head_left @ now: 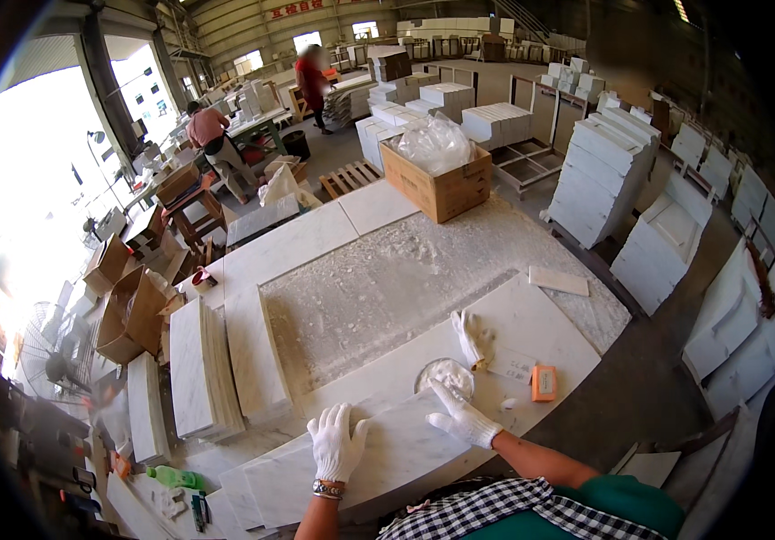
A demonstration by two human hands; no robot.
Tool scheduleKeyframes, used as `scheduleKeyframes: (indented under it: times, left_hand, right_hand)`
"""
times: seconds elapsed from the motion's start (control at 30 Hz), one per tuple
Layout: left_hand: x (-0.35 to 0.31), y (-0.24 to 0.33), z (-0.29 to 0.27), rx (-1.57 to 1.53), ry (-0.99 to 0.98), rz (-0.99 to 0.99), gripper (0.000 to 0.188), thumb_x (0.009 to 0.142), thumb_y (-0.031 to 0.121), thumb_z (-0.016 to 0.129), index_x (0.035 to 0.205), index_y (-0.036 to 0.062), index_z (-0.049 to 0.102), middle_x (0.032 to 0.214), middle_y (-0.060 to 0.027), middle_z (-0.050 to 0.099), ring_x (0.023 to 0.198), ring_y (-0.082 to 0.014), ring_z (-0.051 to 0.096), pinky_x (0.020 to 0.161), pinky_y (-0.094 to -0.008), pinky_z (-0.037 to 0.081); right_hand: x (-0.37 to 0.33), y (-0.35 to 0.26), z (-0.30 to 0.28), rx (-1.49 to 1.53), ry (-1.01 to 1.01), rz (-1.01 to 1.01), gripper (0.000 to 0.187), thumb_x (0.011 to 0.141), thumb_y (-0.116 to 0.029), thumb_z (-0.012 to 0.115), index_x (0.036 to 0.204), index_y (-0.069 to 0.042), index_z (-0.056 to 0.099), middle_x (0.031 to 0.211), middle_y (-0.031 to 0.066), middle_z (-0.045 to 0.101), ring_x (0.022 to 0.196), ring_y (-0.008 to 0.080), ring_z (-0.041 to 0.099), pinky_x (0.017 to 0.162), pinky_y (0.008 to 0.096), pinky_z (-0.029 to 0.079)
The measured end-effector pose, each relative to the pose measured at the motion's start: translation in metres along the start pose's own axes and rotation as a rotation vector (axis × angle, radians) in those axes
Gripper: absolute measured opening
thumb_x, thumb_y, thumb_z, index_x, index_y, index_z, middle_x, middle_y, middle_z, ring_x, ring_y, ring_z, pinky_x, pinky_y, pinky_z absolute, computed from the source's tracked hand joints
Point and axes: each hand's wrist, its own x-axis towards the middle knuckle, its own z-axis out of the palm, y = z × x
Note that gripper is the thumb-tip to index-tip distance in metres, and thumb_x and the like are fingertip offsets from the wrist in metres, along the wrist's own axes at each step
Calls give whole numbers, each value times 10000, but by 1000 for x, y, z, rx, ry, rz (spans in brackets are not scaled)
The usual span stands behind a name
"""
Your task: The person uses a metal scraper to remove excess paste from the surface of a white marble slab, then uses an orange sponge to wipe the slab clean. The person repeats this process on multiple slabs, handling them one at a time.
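My left hand (337, 443), in a white knit glove, lies with fingers spread flat on a pale marble slab (387, 443) at the near edge of the worktable. Also gloved, my right hand (465, 421) is over the slab's right end with fingers apart and nothing visible in it. One of its fingers reaches the near rim of a round bowl (444, 376) of white material; I cannot tell whether the fingertip dips in. Just beyond the bowl lies a loose white glove (468, 340). To its right sits a small orange box (543, 383).
Stacked marble strips (198, 369) stand at the left, near a green bottle (175, 477) and a fan (53, 355). A cardboard box (441, 184) with clear plastic sits at the table's far edge. Stone stacks (599, 175) line the right. Two people are farther back.
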Motion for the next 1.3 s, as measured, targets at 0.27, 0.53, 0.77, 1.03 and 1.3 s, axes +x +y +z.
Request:
scheduleKeyframes:
  times: [0.27,0.53,0.77,1.03,1.3]
  left_hand:
    - [-1,7,-8,-9,16,-15,394,888,347,716,1163,72,656,1160,-94,696,1142,-286,611,970,-473,402]
    - [-2,11,-12,-5,33,3,415,898,352,718,1189,63,655,1175,-106,698,1147,-294,617,982,-469,405]
    - [-2,14,-10,-23,4,-28,408,912,312,709,1210,37,666,1203,-133,701,1165,-320,619,1006,-463,416]
    - [2,21,-7,-21,3,-19,418,910,329,713,1216,49,658,1220,-123,695,1187,-305,611,1011,-475,405]
    - [2,18,-4,16,11,-51,413,915,295,723,1223,27,662,1226,-150,695,1192,-319,615,1028,-460,423]
  right_hand:
    - [-7,-3,-2,-132,53,-105,809,998,-366,620,1615,3,250,1553,340,414,1488,438,368,1227,431,287]
    - [-5,-5,-4,-190,21,-56,791,999,-348,631,1604,15,272,1607,304,361,1521,387,335,1238,401,277]
    - [-17,4,-7,-232,41,-144,724,993,-353,613,1573,-7,355,1473,325,501,1330,450,527,1137,461,400]
    - [-17,1,-17,-238,89,-113,660,996,-370,600,1534,-25,438,1396,311,580,1292,437,579,1099,468,448]
    - [-59,10,-70,95,109,-59,426,987,-209,668,1382,-51,638,1149,175,707,1077,287,690,974,374,518]
